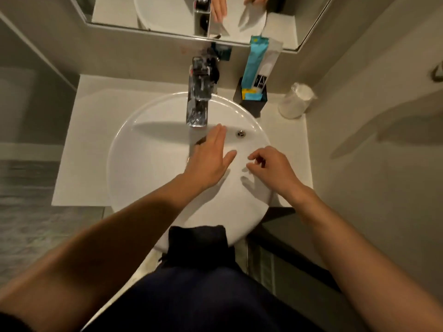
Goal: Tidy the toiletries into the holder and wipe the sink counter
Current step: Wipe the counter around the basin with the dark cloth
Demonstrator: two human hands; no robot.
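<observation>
Both of my hands hover over the round white sink basin. My left hand is flat with fingers stretched out, just under the chrome faucet spout. My right hand is beside it with fingers loosely curled and apart, holding nothing. A black holder stands on the counter at the back right of the basin. A blue toothpaste tube and a white packet stand upright in it. A dark cloth hangs over the basin's front rim.
A wrapped cup stands upside down in the counter's back right corner by the wall. The white counter stretches left of the basin. A mirror runs along the back wall. The overflow hole lies near my left fingertips.
</observation>
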